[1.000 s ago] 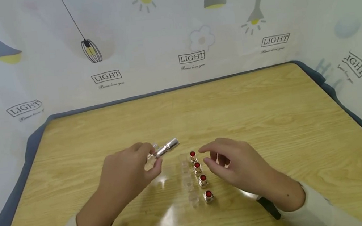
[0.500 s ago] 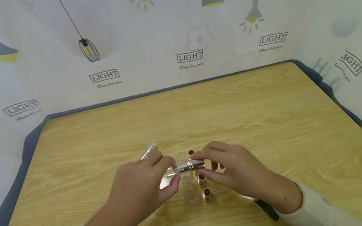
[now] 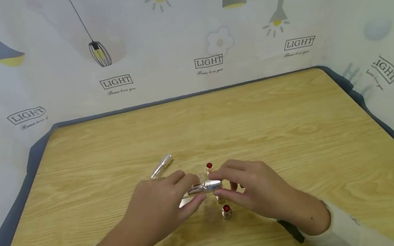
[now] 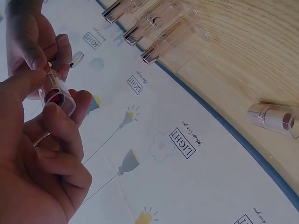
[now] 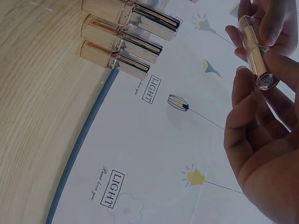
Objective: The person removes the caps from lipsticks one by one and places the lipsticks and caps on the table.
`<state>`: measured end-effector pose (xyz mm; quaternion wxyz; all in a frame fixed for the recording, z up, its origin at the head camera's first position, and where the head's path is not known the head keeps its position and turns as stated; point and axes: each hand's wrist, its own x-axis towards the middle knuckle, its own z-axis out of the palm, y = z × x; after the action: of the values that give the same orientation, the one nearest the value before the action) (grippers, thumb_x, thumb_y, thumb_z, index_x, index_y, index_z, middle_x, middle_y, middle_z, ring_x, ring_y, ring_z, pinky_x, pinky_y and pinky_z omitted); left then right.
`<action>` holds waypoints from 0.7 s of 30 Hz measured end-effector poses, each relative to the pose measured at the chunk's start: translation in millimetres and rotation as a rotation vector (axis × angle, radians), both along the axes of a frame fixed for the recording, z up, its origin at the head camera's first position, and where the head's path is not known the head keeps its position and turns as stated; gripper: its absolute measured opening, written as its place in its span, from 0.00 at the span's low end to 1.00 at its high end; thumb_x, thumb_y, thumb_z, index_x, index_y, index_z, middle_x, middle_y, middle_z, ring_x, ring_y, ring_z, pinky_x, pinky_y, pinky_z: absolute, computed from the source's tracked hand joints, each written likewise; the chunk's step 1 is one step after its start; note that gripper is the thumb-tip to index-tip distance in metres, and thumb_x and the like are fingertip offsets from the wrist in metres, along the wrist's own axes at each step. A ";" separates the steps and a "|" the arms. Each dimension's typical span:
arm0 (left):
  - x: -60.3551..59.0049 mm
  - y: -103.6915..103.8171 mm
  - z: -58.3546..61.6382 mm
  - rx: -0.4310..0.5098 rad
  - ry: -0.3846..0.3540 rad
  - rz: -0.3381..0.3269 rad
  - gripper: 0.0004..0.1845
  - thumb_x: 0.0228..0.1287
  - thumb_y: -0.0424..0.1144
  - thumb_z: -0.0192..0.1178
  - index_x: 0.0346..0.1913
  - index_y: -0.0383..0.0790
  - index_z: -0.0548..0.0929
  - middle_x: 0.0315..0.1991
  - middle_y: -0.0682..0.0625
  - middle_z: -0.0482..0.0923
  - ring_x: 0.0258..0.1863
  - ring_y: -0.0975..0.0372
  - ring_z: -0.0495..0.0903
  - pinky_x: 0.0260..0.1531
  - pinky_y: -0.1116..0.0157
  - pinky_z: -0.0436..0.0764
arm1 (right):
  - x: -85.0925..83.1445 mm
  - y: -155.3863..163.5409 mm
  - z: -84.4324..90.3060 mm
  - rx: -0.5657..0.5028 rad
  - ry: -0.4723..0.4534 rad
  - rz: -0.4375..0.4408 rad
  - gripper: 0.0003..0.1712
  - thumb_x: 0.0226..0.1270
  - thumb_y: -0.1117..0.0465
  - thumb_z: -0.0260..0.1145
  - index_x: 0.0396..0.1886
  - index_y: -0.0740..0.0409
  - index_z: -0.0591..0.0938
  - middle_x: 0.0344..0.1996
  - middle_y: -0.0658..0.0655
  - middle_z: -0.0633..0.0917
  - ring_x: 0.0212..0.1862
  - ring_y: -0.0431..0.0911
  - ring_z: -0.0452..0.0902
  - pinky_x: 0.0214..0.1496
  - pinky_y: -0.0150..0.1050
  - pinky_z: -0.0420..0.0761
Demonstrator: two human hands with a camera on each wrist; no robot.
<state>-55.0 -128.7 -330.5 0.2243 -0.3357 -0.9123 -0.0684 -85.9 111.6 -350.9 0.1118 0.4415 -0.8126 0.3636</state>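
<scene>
A silver lipstick tube (image 3: pixel 206 186) with a clear end is held level above the row of lipsticks in the head view. My left hand (image 3: pixel 166 197) pinches its left end, and my right hand (image 3: pixel 256 180) has thumb and index finger on its silver right end. Up close in the left wrist view, the lipstick (image 4: pixel 57 95) shows a clear square rim with dark red inside. A round silver base end faces the camera on the lipstick (image 5: pixel 256 53) in the right wrist view. Beneath the hands stand several red-topped lipsticks (image 3: pixel 227 210), partly hidden.
Faint clear pieces (image 3: pixel 211 213) stand left of the red-topped lipsticks. Another silver lipstick (image 3: pixel 162 166) lies slanted beyond my left hand. Light wood tabletop (image 3: pixel 197 131) extends to a patterned wall covering (image 3: pixel 162 55). A dark strap (image 3: pixel 291 230) shows by my right wrist.
My left hand has carried the lipstick right, over the row, turning it nearly level. My right hand, which held nothing a second ago, has taken hold of its silver end.
</scene>
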 end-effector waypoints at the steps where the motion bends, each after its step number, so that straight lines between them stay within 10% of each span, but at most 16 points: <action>1: -0.1 0.1 -0.2 0.006 0.007 -0.012 0.14 0.55 0.55 0.72 0.35 0.52 0.83 0.24 0.62 0.78 0.14 0.73 0.68 0.11 0.76 0.60 | 0.2 0.1 0.3 -0.003 -0.005 0.004 0.14 0.60 0.61 0.75 0.47 0.52 0.86 0.36 0.45 0.87 0.28 0.35 0.76 0.27 0.18 0.71; 12: 2.6 3.1 4.8 0.113 0.085 -0.149 0.15 0.52 0.52 0.75 0.37 0.50 0.84 0.22 0.61 0.73 0.13 0.74 0.62 0.13 0.79 0.57 | 0.1 -0.4 0.2 -0.007 0.007 0.096 0.13 0.63 0.55 0.74 0.46 0.52 0.87 0.31 0.43 0.84 0.29 0.31 0.73 0.28 0.17 0.69; 21: 5.7 1.7 7.5 0.110 0.029 -0.140 0.13 0.61 0.55 0.68 0.37 0.51 0.84 0.22 0.61 0.73 0.13 0.74 0.62 0.14 0.78 0.57 | -3.5 1.0 -0.1 -0.028 0.016 0.139 0.13 0.63 0.56 0.74 0.45 0.53 0.88 0.30 0.43 0.84 0.28 0.31 0.74 0.29 0.17 0.71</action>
<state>-49.3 -127.0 -322.9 0.2503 -0.3868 -0.8781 -0.1289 -89.3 112.6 -351.0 0.0988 0.4983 -0.7739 0.3783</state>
